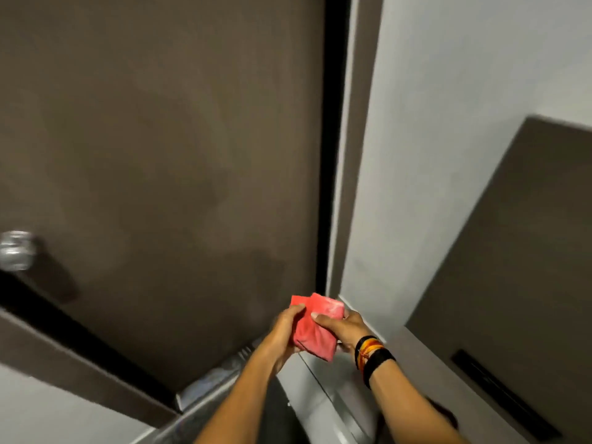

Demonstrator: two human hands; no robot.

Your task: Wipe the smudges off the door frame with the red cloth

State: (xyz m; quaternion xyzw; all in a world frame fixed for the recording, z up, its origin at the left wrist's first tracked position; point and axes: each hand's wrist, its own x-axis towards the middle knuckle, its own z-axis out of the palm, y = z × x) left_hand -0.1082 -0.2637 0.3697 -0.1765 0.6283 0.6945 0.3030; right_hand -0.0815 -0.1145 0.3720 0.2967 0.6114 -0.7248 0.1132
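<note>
A folded red cloth point(315, 326) is held between both hands low in the middle of the view. My left hand point(285, 331) grips its left edge and my right hand point(344, 328), with dark and orange bands on the wrist, pinches its right side. The cloth is in front of the lower part of the door, not touching it. The brown door frame point(350, 155) runs up beside a black gap point(333, 123) at the right edge of the dark brown door point(160, 139).
A round metal door knob point(16, 249) sits at the far left. A pale grey wall point(448, 75) stands right of the frame, with another brown panel point(512, 267) at the right. A metal threshold strip point(205, 389) lies at the door's foot.
</note>
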